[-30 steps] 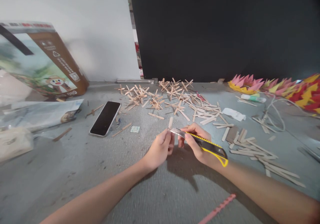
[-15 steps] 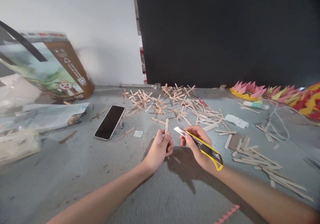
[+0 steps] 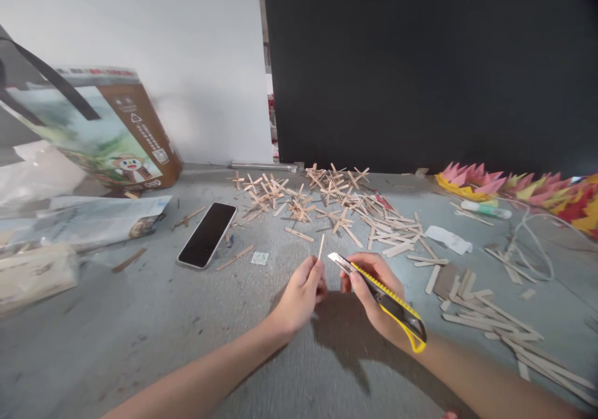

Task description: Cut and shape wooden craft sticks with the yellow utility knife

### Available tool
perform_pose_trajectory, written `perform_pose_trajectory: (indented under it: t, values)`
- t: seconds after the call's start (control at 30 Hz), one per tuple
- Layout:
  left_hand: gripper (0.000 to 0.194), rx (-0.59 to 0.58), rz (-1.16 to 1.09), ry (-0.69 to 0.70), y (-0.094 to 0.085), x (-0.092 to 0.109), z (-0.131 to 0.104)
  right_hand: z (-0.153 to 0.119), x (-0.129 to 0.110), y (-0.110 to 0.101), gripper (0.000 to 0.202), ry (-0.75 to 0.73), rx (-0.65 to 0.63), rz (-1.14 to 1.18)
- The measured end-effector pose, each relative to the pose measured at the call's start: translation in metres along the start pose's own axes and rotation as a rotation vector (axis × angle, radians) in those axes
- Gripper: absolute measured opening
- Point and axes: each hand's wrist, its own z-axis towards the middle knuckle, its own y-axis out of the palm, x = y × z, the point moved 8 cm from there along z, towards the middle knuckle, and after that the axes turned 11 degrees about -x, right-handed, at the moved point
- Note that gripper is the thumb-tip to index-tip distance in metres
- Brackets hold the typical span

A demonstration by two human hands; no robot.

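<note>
Near the middle, my left hand (image 3: 301, 291) is closed round the lower end of a thin wooden stick (image 3: 321, 246), which stands upright with its narrow edge towards me. My right hand (image 3: 376, 282) grips a yellow and black utility knife (image 3: 392, 304). The knife's blade is out and points up and left at the stick, a small gap away from it. Behind my hands lies a pile of crossed wooden sticks (image 3: 299, 204). Flat loose sticks (image 3: 490, 313) spread to the right of my right hand.
A black phone (image 3: 207, 235) lies left of my hands, with a printed bag (image 3: 126, 139) and plastic packets (image 3: 103, 220) beyond. A small paper square (image 3: 260, 258) is nearby. At the right are white paper (image 3: 448, 239), a glue tube (image 3: 486, 209), a cable (image 3: 514, 226) and pink-yellow paper decorations (image 3: 471, 179).
The stick in my left hand has turned from its flat face to its narrow edge. Both hands and the knife appear slightly lower and further right, as the whole view has shifted.
</note>
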Motion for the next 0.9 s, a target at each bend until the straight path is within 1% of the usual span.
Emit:
perform_pose_trajectory:
  t: [0.13,0.3,0.47,0.67,0.9]
  values:
    - [0.046,-0.033,0.097,0.01,0.003,-0.003,-0.002,-0.001,-0.01,0.0,0.016,-0.051,-0.028,-0.122]
    - [0.045,0.007,0.261,0.018,0.001,-0.002,-0.005,-0.004,-0.015,0.003,0.016,-0.128,-0.044,-0.227]
    - [0.043,0.0,0.403,0.03,0.005,0.002,-0.008,-0.005,-0.01,0.005,0.018,-0.128,-0.058,-0.227]
    - [0.04,-0.002,0.473,0.019,0.005,0.004,-0.009,-0.004,-0.009,0.005,0.016,-0.112,-0.064,-0.234]
    - [0.039,-0.021,0.52,0.026,0.008,0.008,-0.01,-0.005,-0.011,0.007,0.017,-0.136,-0.079,-0.241]
